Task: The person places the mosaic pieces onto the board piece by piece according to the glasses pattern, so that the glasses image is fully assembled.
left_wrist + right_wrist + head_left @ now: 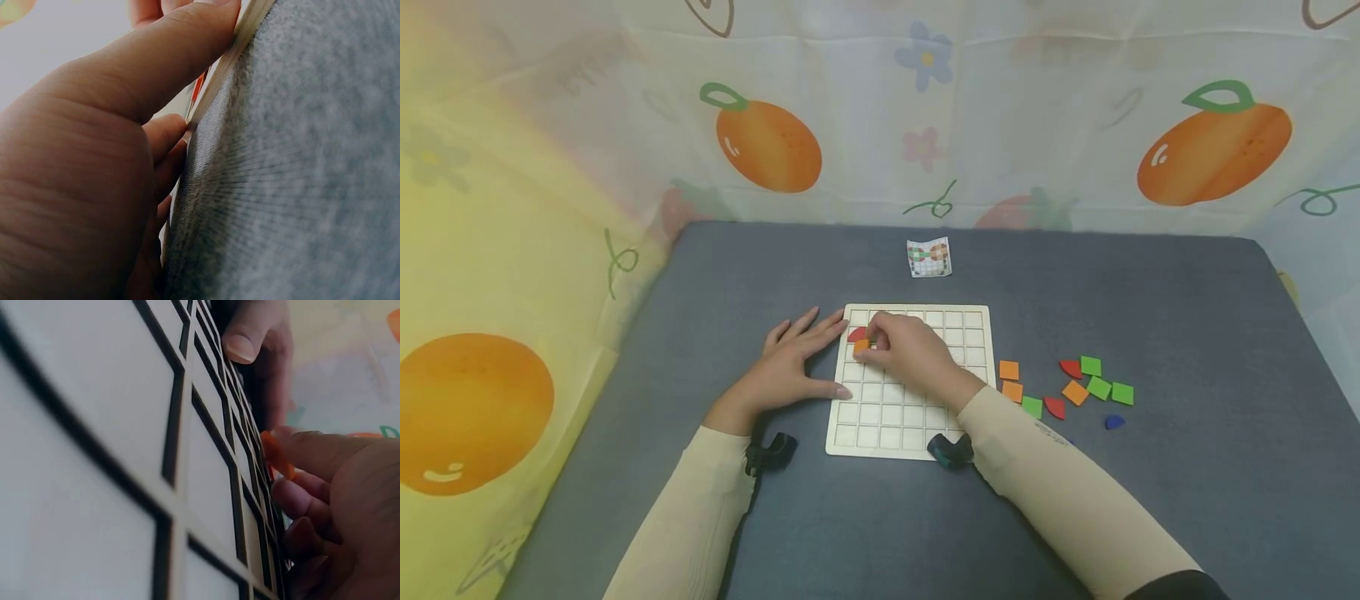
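A pale grid board (868,414) with square cells lies on the table. My right hand (917,352) is over its upper left part and pinches an orange square tile (861,345) between thumb and fingers. In the right wrist view the orange tile (277,455) stands tilted against the grid. Just behind it, a red quarter-round tile (857,333) sits on the board, partly covered. A bit of green shows by the fingertips. My left hand (786,367) is spread along the board's left edge, with thumb and fingertips touching it.
Right of the board lie loose tiles: orange squares (1009,370), green squares (1091,365), red quarter-rounds (1055,407) and a blue piece (1115,422). The right forearm partly hides that area. A small printed pattern card (929,258) lies beyond the board, before a patterned curtain (865,125).
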A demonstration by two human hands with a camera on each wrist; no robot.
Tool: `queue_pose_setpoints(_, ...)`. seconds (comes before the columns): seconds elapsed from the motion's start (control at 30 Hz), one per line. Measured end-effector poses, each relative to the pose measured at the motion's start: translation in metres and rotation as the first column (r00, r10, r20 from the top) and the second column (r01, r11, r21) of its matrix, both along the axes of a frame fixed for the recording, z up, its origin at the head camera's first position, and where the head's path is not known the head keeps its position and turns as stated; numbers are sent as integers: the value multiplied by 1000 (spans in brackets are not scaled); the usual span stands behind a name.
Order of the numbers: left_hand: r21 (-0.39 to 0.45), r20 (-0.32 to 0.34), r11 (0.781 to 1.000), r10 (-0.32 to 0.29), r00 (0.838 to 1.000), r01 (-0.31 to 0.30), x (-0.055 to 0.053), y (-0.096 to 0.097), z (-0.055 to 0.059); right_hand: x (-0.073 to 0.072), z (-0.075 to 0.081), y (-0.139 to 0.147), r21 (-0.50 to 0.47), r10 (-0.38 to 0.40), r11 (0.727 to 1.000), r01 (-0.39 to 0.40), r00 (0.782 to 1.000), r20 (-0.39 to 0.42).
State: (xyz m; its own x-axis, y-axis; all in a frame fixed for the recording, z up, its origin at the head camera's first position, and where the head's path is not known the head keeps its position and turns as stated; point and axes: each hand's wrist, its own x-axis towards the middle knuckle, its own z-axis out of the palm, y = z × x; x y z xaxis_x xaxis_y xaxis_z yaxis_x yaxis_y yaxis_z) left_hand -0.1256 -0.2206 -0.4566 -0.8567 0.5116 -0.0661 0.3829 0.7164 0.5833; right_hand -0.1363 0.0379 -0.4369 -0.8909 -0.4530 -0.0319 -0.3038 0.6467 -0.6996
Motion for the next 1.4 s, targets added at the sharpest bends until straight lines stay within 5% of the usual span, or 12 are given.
queue_pose_setpoints(0.47, 4, -4, 1000, 3, 1000, -3, 0, 0, 1, -2, 0, -13, 126, 30, 992, -26, 999, -31)
queue_pose_setpoints(1.0, 10, -5, 1000, -3, 1000, 3, -1, 1, -1, 3, 3, -6, -119, 50, 992, -49, 999, 5)
queue_pose_setpoints(1.4, -1, -4, 1000, 1, 1000, -1, -1, 1, -1, 14, 25, 23, -369, 121, 926, -84, 990, 78)
